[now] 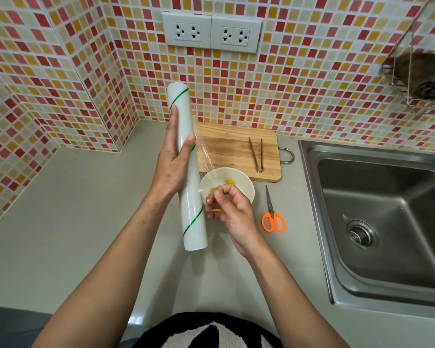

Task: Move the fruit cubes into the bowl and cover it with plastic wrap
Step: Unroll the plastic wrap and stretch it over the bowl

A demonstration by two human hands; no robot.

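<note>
Plastic wrap roll (186,162), white with green spiral stripes, stood nearly upright at the frame's centre, gripped by the left hand (172,162) with the thumb across its front. A clear sheet of film (204,156) stretched from the roll down to the right hand (226,207), whose fingertips pinched its free edge just over the bowl (241,179). That hand and the film partly hid the white bowl, which sat on the grey counter (86,197) and held yellow fruit cubes (230,182). Behind the bowl lay a wooden cutting board (231,146) with metal tongs (256,154) on it. Orange-handled scissors (273,214) lay just right of the bowl, and a steel sink (387,209) filled the right of the frame.
</note>
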